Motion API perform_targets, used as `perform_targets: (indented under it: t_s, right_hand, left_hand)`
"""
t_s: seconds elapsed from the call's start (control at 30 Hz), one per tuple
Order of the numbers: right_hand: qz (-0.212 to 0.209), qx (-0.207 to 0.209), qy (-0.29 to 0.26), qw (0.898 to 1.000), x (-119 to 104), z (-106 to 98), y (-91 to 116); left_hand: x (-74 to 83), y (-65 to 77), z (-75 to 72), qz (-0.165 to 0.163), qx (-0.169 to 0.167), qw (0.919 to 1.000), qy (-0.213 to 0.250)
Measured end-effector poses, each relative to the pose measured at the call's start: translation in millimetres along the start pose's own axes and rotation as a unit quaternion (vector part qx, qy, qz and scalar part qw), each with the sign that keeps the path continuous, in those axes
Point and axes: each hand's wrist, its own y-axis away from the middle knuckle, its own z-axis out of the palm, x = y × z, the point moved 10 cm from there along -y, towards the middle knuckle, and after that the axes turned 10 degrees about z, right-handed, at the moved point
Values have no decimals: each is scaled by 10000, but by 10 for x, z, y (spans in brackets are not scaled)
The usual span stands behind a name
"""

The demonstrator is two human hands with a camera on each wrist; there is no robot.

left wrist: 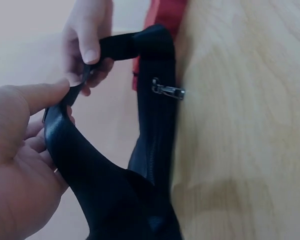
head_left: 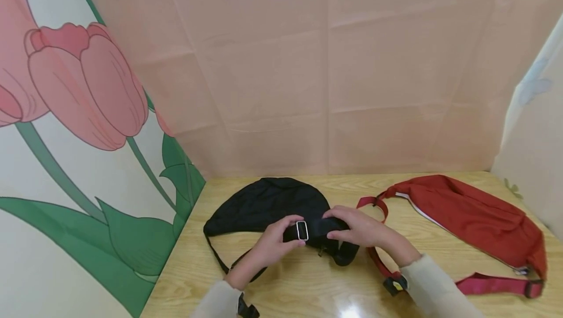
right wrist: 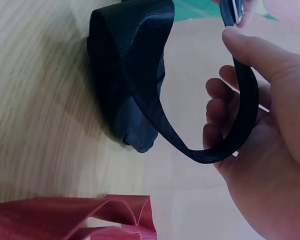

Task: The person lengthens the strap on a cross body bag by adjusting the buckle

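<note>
A black waist bag (head_left: pixel 268 205) lies on the table before me, its strap (left wrist: pixel 75 145) raised between both hands. The left hand (head_left: pixel 272 242) pinches the strap between thumb and fingers beside a silver metal slider (head_left: pixel 297 231). On the other side of that slider, the right hand (head_left: pixel 358 227) grips the strap, which loops past its palm in the right wrist view. A metal zipper pull (left wrist: pixel 167 91) hangs from the bag's zip in the left wrist view. Near the left sleeve lies a black buckle (head_left: pixel 248 309).
To the right lies a red waist bag (head_left: pixel 470 215), its pinkish-red strap (head_left: pixel 492 285) trailing along the table's front. Its dark buckle (head_left: pixel 393 285) sits by the right sleeve. Pink cloth (head_left: pixel 272 78) hangs behind the wooden table (head_left: pixel 303 288); a tulip-printed panel (head_left: pixel 88 83) stands left.
</note>
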Motion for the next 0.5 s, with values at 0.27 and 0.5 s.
perform_targets:
  t_s: [0.27, 0.5]
  right_hand:
    - [-10, -192, 240, 9995, 76, 83, 5]
    - [153, -322, 419, 9985, 147, 154, 3]
  left_hand:
    - [-91, 0, 128, -118, -152, 9992, -361]
    - [-168, -21, 226, -18, -204, 9968, -772]
